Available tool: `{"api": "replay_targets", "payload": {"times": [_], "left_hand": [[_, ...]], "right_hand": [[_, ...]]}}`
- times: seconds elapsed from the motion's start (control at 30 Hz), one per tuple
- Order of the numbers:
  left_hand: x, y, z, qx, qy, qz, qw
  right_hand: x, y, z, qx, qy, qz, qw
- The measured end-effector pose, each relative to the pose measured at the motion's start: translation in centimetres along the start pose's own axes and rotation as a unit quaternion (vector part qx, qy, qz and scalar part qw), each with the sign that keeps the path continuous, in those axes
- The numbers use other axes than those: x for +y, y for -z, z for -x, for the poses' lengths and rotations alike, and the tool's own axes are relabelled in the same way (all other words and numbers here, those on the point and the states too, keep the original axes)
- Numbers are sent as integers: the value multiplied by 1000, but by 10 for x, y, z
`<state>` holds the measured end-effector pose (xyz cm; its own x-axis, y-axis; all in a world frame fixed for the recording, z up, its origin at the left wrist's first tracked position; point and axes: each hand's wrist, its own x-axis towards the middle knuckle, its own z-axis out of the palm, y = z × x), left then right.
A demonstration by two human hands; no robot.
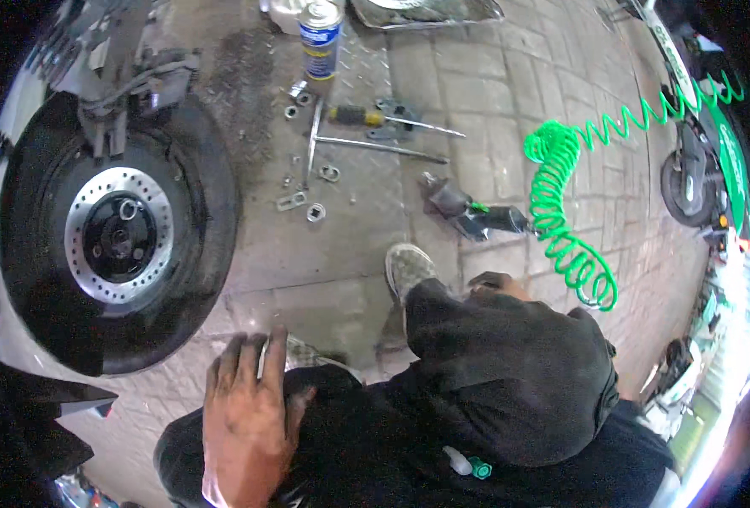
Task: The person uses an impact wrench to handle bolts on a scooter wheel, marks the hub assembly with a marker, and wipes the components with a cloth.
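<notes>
My left hand (250,406), fingers stretched and apart, holds nothing above my dark-clothed left leg, just below a scooter wheel (36,245) with a silver brake disc (90,271). My right hand (498,284) shows only partly past my right knee; its grip is hidden. Beyond it, a black air tool (500,218) lies on the pavers, attached to a green coiled hose (553,190). A T-handle wrench (375,147), a yellow-and-black screwdriver (354,115), several loose nuts and sockets (316,212), and a blue-labelled spray can (320,52) sit on the floor.
A metal tray (426,19) lies at the top. At the right stands another two-wheeler (688,186) with green panels, the hose stretching across toward it. Dark bodywork (32,423) juts in at the lower left. Further clutter (675,372) lines the right edge.
</notes>
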<state>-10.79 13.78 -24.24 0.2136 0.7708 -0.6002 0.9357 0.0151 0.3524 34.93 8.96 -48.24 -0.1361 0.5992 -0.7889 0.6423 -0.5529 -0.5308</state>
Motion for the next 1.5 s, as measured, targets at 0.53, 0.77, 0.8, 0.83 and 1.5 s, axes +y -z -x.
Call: {"api": "replay_targets", "payload": {"times": [0.53,0.77,0.8,0.83,1.5], "left_hand": [[1,-2,12,41,65,-23,997],[2,-5,9,20,63,-22,998],[3,-4,8,24,55,-32,998],[5,-4,8,27,44,-41,998],[-108,-46,-24,10,-42,168,985]], "right_hand": [[-46,31,-109,170,234,-70,955],[-66,7,-101,198,360,110,905],[-74,2,-100,204,382,87,897],[-68,0,-102,204,385,84,896],[-170,-11,-55,35,500,-159,851]]}}
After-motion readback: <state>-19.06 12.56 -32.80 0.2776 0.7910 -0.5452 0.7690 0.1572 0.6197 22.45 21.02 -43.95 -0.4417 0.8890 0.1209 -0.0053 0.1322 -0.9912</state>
